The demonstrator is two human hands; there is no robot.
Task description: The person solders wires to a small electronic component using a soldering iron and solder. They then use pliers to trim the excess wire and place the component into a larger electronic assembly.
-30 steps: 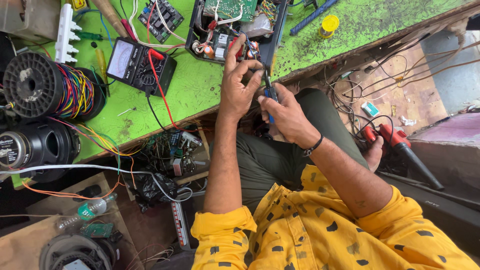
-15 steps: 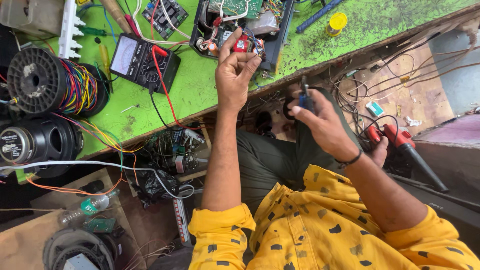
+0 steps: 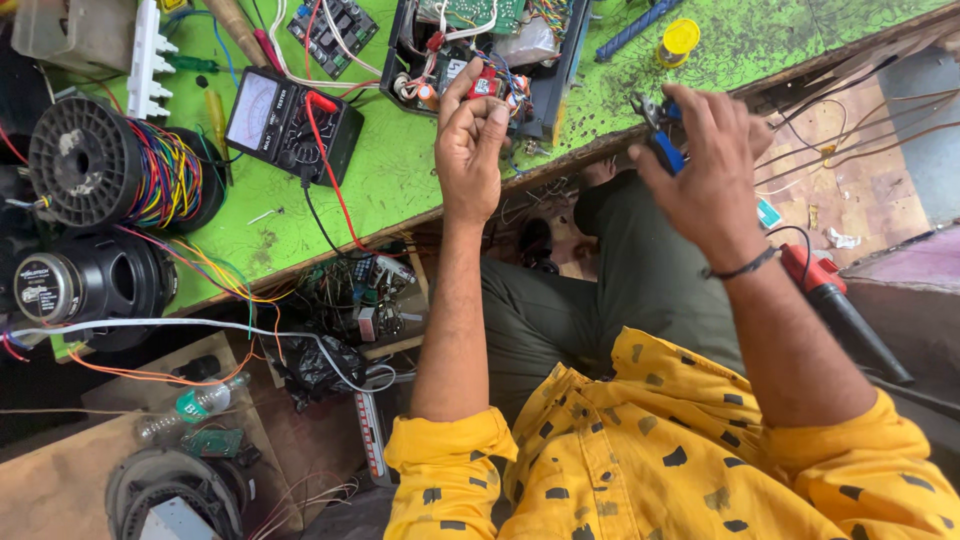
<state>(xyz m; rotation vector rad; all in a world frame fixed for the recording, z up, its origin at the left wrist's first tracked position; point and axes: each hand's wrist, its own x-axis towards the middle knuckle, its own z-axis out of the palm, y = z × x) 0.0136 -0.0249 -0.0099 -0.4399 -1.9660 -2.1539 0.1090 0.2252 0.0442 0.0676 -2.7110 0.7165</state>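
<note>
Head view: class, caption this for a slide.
Left hand grips wiring in an open device; right hand holds blue-handled pliers.

Both hands raised — left pinching, right clenched

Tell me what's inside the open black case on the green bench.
Inside the open black case: a green circuit board, coloured wires and a small red part pinched by the left hand. Parts beneath the fingers are hidden.

Left hand pinches a red component (right hand grips pliers).
</note>
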